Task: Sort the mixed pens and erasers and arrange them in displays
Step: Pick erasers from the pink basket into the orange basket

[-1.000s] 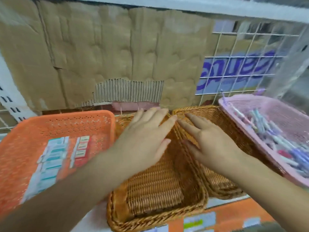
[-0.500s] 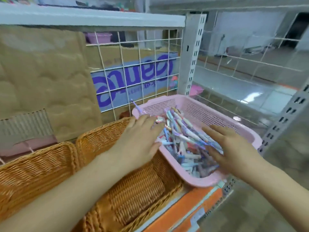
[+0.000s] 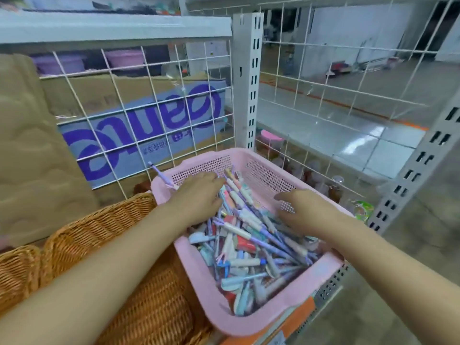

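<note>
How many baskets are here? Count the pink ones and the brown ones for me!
Pink plastic basket: 1
Brown wicker baskets: 2, the near wicker basket and the far-left wicker basket
Total: 3 baskets

A white wire grid (image 3: 139, 108) fills the upper left of the frame, under a pale shelf board (image 3: 112, 26). Behind it stands a brown carton (image 3: 99, 95) with purple letters. One white slotted post (image 3: 247, 78) rises in the centre and another post (image 3: 418, 158) at the right. Beyond them, the grey glossy floor (image 3: 361, 145) reflects light, and an orange line (image 3: 348, 107) crosses it.
</note>
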